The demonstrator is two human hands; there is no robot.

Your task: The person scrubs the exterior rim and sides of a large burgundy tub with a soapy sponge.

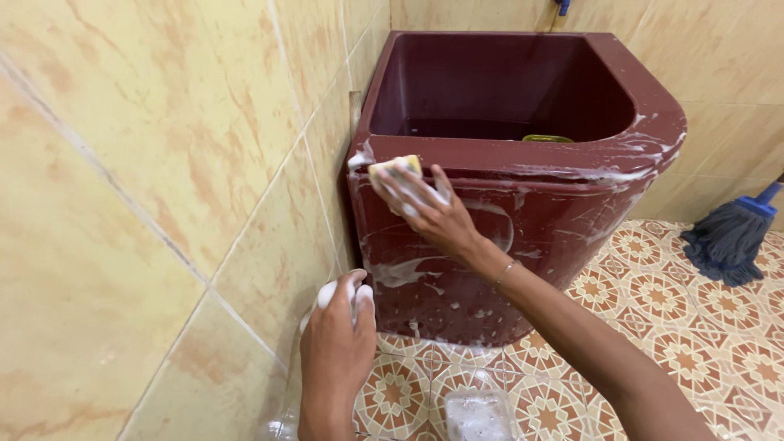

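Your left hand point(336, 347) hides most of a white thing point(341, 291); the mop point(729, 237) handle is cut by the right edge.

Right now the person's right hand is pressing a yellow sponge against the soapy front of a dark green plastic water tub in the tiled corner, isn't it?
Not quite: the tub is dark maroon, not green. The head view shows the right hand pressing the yellow sponge against the soapy front of the dark maroon plastic water tub in the tiled corner.
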